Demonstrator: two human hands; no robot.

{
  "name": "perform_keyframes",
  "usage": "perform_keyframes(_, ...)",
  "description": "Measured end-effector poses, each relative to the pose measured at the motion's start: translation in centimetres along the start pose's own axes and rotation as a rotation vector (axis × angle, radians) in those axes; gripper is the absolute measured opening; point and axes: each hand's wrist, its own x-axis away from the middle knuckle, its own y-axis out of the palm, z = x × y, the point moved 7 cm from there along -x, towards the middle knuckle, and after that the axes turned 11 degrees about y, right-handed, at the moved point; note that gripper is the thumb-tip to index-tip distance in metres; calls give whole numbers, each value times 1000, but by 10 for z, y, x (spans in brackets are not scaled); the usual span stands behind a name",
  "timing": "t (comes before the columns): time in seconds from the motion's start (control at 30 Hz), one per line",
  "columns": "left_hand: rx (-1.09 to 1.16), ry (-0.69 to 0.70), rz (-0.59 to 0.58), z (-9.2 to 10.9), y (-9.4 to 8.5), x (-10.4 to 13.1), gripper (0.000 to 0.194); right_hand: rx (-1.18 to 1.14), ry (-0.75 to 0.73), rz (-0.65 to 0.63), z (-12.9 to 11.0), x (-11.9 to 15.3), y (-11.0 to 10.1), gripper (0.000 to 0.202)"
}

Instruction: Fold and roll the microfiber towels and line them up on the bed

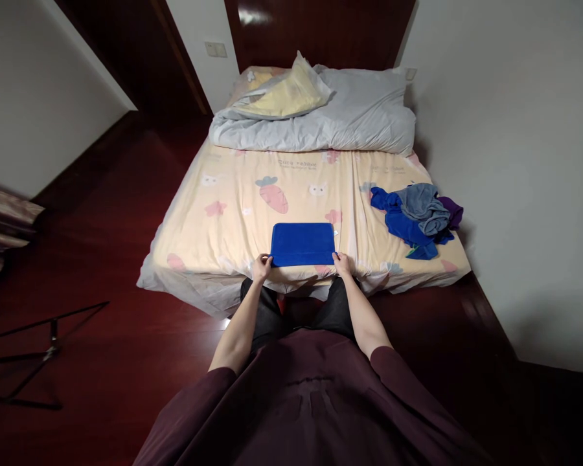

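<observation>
A blue towel [303, 243] lies flat as a neat rectangle near the front edge of the bed [233, 213]. A crease or fold line runs across it close to its near edge, and a small white tag shows at its right side. My left hand [262, 267] pinches the near left corner of the cloth. At the near right corner, my right hand [342, 264] grips it in the same way. To the right lies a crumpled pile of cloths [422, 213] in blue, grey-blue and purple.
A grey quilt [364, 110] is bunched at the head of the bed, with a pale yellow pillow [291, 90] on it. A black tripod stand [51, 349] is on the floor at left, near a curtain [4, 223]. A wall [515, 162] borders the right side.
</observation>
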Motion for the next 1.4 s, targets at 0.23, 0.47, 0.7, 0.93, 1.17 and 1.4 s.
perform_keyframes(0.23, -17, -6, 1, 0, 1, -2, 29, -23, -2, -6, -3, 2, -2, 39)
perform_keyframes(0.47, -25, -20, 7, -4, 4, -4, 28, -30, 23, -4, -5, 3, -6, 42)
perform_keyframes(0.7, -24, -11, 34, -5, 4, -4, 25, -24, 35, -11, -4, 4, -5, 38)
perform_keyframes(0.93, 7, -20, 53, -5, 2, -2, 24, -54, 15, 1, -2, 3, -2, 38)
perform_keyframes(1.17, 56, -42, 84, -5, 3, 1, 24, -73, 3, -20, 0, 2, 2, 35)
perform_keyframes(1.4, 40, 159, 120, 11, -7, 2, 34, 7, -204, 36, -23, 22, -8, 38)
